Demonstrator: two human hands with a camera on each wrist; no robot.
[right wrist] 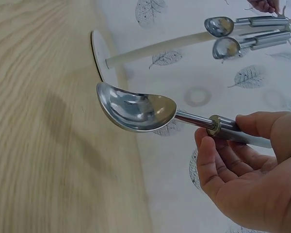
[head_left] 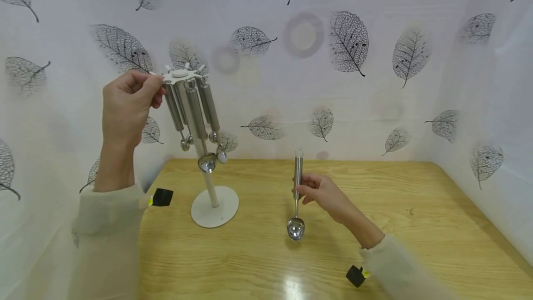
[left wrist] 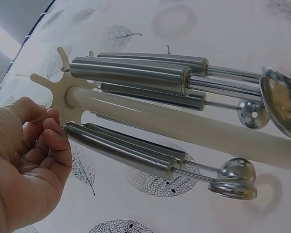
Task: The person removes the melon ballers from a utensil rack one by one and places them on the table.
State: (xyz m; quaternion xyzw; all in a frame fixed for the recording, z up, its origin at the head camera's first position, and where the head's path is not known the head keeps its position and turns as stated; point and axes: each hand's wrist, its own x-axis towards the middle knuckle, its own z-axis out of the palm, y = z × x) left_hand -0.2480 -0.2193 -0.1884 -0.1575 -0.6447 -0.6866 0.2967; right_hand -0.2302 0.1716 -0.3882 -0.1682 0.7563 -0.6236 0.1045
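A white stand with a round base [head_left: 214, 207] rises at the left of the table, and several metal spoons or scoops hang by their handles [head_left: 194, 108] from its notched top. My left hand [head_left: 127, 105] pinches the edge of that top [left wrist: 63, 99] between thumb and fingers, beside the hanging handles. To the right of the stand, my right hand [head_left: 326, 196] holds a separate metal scoop [head_left: 296, 228] by the lower part of its handle, bowl downward and ring upward. In the right wrist view the thumb and fingers pinch the scoop's handle [right wrist: 233, 132], its bowl off the table.
The wooden table [head_left: 258, 253] reaches a wall covering [head_left: 266, 91] printed with dark leaves. Small black blocks are at both sleeves, one by the left cuff [head_left: 162, 197] and one by the right [head_left: 356, 276].
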